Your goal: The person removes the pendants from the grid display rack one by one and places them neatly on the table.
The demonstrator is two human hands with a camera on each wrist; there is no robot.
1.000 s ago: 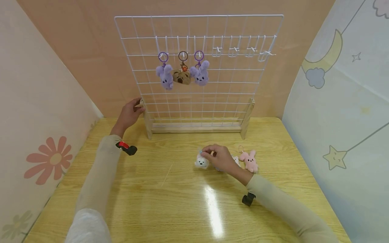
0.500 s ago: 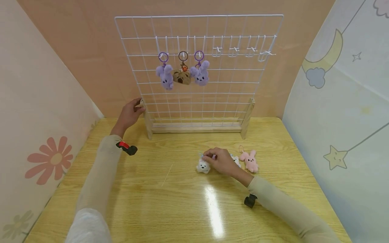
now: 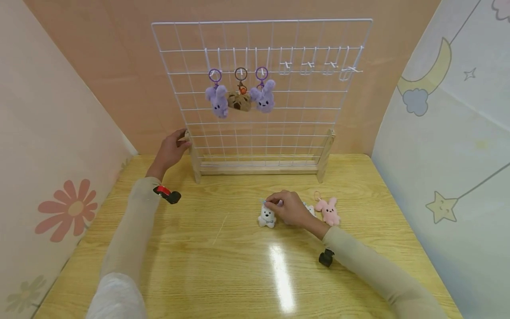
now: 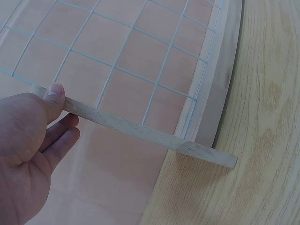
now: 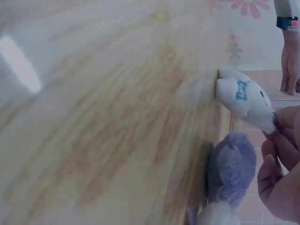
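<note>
The left hand (image 3: 170, 151) grips the wooden post (image 4: 122, 124) near its top. Three plush keychains (image 3: 239, 102) hang on the wire grid (image 3: 263, 21). In front of it, a white plush (image 3: 267, 216) is upright, its top pinched by the right hand (image 3: 294, 209) — a purple plush (image 5: 232, 166) lies near that hand, a pink bunny (image 3: 329, 212) farther right on the table (image 3: 191, 270).

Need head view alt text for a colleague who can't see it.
A person's right hand pinches a white plush charm by its top at a wooden table, while the left hand grips the left post of a wire rack. A brown plush charm hangs there between two purple ones; a pink one lies on the table at right.
</note>
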